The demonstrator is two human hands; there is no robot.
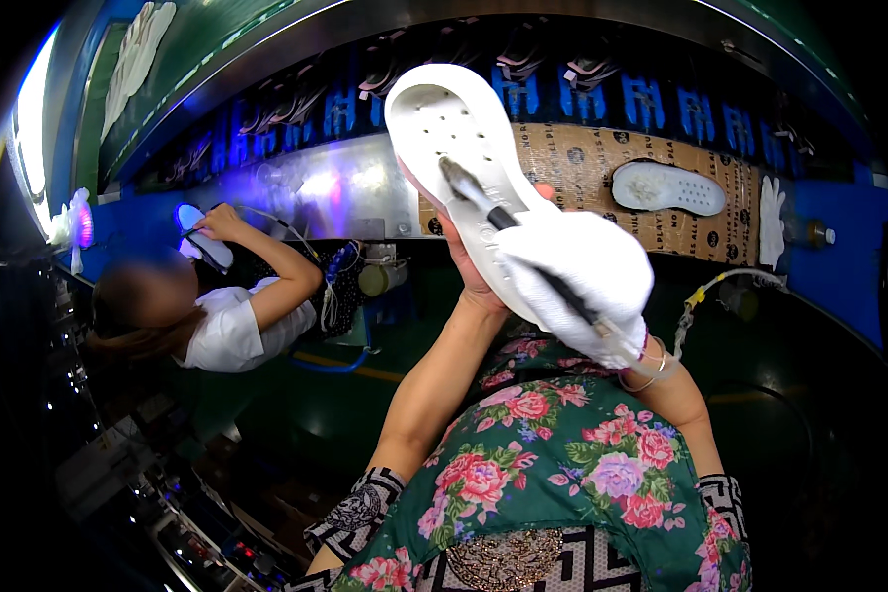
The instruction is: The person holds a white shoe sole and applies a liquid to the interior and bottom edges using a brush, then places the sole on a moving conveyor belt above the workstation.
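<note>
My bare left hand (476,274) is wrapped around a white shoe sole (498,148) from below and along its left side. The sole is raised above the bench, tilted, with its hollow inner face and small holes showing. My right hand (587,281), in a white knitted glove, grips a brush (472,189) with a dark handle. The brush's bristles touch the inside of the sole, near its left wall. A clear tube runs from the brush handle past my right wrist. The glove covers the sole's near end.
Another white sole (666,187) lies on printed cardboard (557,163), beside a white glove (772,222) and a small bottle (819,234). Shoes on blue lasts (646,104) line the back. A hose with a yellow fitting (699,296) hangs at right. A co-worker (232,316) holds a sole at left.
</note>
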